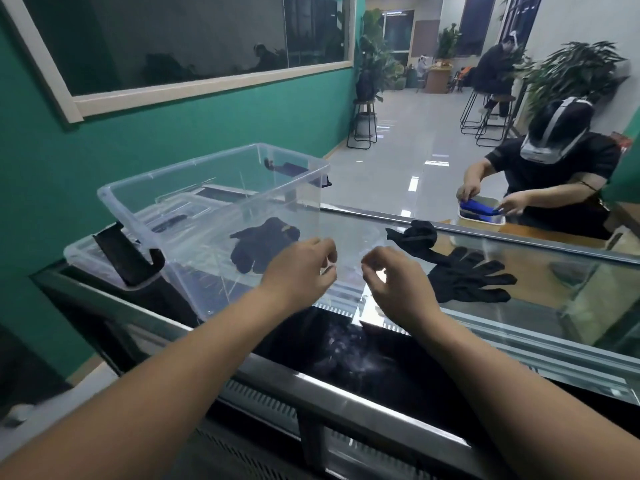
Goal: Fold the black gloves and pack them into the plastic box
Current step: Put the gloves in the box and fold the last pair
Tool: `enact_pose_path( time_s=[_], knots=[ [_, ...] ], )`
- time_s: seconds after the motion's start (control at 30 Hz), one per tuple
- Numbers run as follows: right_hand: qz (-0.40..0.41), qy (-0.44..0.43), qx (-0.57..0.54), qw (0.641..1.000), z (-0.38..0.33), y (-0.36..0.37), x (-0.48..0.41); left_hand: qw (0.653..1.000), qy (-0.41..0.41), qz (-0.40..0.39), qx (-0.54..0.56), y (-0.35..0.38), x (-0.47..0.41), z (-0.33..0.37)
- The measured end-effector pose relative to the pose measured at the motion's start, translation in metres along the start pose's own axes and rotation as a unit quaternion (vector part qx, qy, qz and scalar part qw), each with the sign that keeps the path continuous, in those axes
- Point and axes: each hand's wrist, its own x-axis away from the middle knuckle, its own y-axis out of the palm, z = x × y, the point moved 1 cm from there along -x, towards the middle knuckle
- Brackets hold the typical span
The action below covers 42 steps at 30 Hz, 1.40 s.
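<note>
The fingers (pixel 325 249) of the left hand (pixel 299 270) are loosely curled, thumb and forefinger a narrow gap apart, with nothing between them. The fingers (pixel 372 266) of the right hand (pixel 396 284) are curled the same way, also holding nothing. The two hands hover side by side, close but apart, above the near part of the glass-topped display counter (pixel 540 268), and both bare forearms reach in over its metal near edge.

Just beyond the left hand stands the clear plastic box (pixel 180 237), open at the top, on the left end of the counter. A folded black glove (pixel 265 244) lies on its floor, towards the box's right wall. The box has a black clip handle (pixel 130 258) at its near-left end and another at the far end. It appears to sit on a clear plastic lid (pixel 81 252) that sticks out at the counter's left edge.

To the right of the right hand, flat black gloves (pixel 467 277) lie on the glass with their fingers spread, pointing towards the right edge. Behind them, near the far edge, lies a crumpled black glove (pixel 415 233).

Past the far right corner, another person in a black shirt (pixel 554 168) holds a blue item (pixel 479 206) over a white tray (pixel 481 218). A green wall (pixel 207 126) with a framed window runs along the left, and potted plants and stools stand on the shiny floor behind.
</note>
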Motion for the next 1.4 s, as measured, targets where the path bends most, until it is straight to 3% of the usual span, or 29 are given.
enact_pose_path(
  time_s=[0.23,0.4,0.67,0.87,1.03,1.23,1.4],
  knots=[
    [0.018,0.013,0.102,0.995,0.029,-0.014,-0.017,0.997,-0.060,-0.007,0.051,0.038,0.025,-0.022],
    [-0.039,0.032,0.175,0.983,0.033,-0.009,-0.021,0.995,-0.076,0.009,0.063,0.041,0.024,-0.022],
    [-0.132,0.092,0.173,0.972,0.041,0.003,-0.023,0.995,-0.074,0.016,0.067,0.043,0.026,-0.021],
    [-0.142,0.097,0.192,0.966,0.043,0.003,-0.022,0.995,-0.072,0.015,0.065,0.043,0.027,-0.020],
    [-0.151,0.046,0.217,0.963,0.031,0.008,-0.018,0.994,-0.063,0.021,0.085,0.042,0.028,-0.021],
    [-0.193,-0.081,0.177,0.962,-0.005,0.016,-0.002,0.991,-0.055,0.051,0.110,0.039,0.034,-0.022],
    [-0.188,-0.139,0.109,0.966,-0.016,0.014,0.009,0.992,-0.033,0.062,0.106,0.035,0.044,-0.020]
  ],
)
